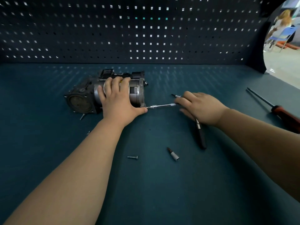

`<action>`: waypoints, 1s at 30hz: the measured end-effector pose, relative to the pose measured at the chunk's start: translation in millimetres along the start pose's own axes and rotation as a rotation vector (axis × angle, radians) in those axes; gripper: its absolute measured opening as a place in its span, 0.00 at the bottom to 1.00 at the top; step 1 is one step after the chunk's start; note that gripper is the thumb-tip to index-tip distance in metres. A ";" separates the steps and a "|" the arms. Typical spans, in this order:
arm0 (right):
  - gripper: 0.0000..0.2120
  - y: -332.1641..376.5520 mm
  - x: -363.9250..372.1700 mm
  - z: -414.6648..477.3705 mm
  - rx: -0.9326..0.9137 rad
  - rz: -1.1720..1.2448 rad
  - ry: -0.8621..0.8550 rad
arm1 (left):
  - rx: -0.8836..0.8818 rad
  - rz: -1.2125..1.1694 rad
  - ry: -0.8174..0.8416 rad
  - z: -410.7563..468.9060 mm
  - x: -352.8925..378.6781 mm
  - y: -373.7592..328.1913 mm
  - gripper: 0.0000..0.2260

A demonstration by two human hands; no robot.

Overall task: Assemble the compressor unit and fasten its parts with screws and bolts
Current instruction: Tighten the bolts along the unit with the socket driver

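Observation:
The compressor unit (84, 96), a grey metal cylinder with dark housings, lies on its side on the blue-green bench. My left hand (118, 98) lies over the cylinder, fingers curled across its top, thumb near the right flange. My right hand (199, 108) grips a ratchet tool; its silver extension shaft (162, 106) points left and its tip meets the lower right edge of the flange. The tool's black handle (201, 137) sticks out below my palm.
A loose screw (132, 157) and a socket bit (173, 154) lie in front of me. Another bit (176, 95) sits behind my right hand. A red-handled screwdriver (276, 109) lies at the right. A screw (82, 117) pokes out under the compressor. The pegboard wall (129, 30) stands behind.

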State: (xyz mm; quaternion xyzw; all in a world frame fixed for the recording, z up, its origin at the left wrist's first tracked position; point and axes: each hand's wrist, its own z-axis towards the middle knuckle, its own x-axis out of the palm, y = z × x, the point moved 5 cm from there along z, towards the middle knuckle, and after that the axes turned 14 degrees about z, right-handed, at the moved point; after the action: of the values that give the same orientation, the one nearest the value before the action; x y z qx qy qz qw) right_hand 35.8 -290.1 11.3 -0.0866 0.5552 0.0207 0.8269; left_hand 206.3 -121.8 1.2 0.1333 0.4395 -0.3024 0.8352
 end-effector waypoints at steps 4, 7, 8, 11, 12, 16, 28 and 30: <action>0.17 -5.3 11.6 -3.5 0.144 0.185 0.030 | -0.005 0.004 0.005 0.3 0.6 0.0 0.50; 0.19 -7.5 13.5 -6.7 0.262 0.300 -0.049 | -0.003 0.011 0.008 0.9 0.7 -0.6 0.49; 0.17 -6.2 13.6 -7.6 0.268 0.319 -0.092 | 0.000 0.014 0.010 1.7 0.5 -0.5 0.49; 0.13 -5.4 16.6 -8.3 0.328 0.435 -0.138 | 0.007 0.005 0.018 5.6 -1.1 0.9 0.50; 0.13 -5.6 17.8 -8.2 0.345 0.458 -0.139 | 0.010 0.003 0.021 6.3 -1.5 0.9 0.50; 0.11 -18.7 25.2 -6.6 0.487 0.611 -0.106 | 0.013 0.009 0.038 6.4 -1.5 0.4 0.50; 0.20 -29.5 33.4 5.3 0.970 1.263 0.286 | 0.022 0.017 0.027 5.9 -1.1 0.5 0.50; 0.19 -29.2 36.6 4.2 0.989 1.269 0.287 | 0.019 0.001 0.023 4.3 -0.9 1.0 0.50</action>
State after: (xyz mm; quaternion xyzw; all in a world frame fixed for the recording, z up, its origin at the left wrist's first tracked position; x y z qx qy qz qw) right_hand 57.4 -320.4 -17.3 0.6172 0.5442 0.2262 0.5213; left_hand 209.3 -122.7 4.3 0.1451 0.4460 -0.3046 0.8290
